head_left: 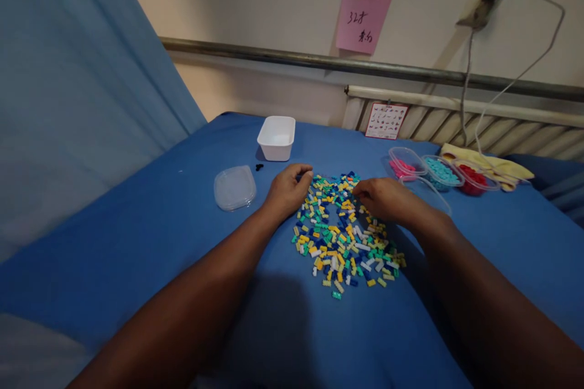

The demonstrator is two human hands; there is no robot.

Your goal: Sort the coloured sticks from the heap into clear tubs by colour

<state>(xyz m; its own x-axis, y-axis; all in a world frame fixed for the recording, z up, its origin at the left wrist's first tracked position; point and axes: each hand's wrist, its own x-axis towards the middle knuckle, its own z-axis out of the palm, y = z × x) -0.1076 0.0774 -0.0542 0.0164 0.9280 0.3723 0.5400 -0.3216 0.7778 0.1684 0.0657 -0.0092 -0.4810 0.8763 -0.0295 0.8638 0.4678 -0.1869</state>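
A loose spread of small toy building bricks (335, 234) in yellow, green, dark blue and white lies on the blue sheet. My left hand (289, 187) rests at the upper left edge of the spread. Its thumb and forefinger are apart, with nothing visible between them. Over the upper right edge is my right hand (382, 197), its fingers bent and pressed together, their tips down at the bricks. Whatever they pinch is too small or hidden to make out.
A white plastic tub (276, 151) stands behind my left hand, with a clear lid (235, 188) and small black pieces (259, 167) nearby. At right are clear boxes of pink (401, 169), light blue (441, 171) and red pieces (473, 179), beside a yellow cloth (511, 167).
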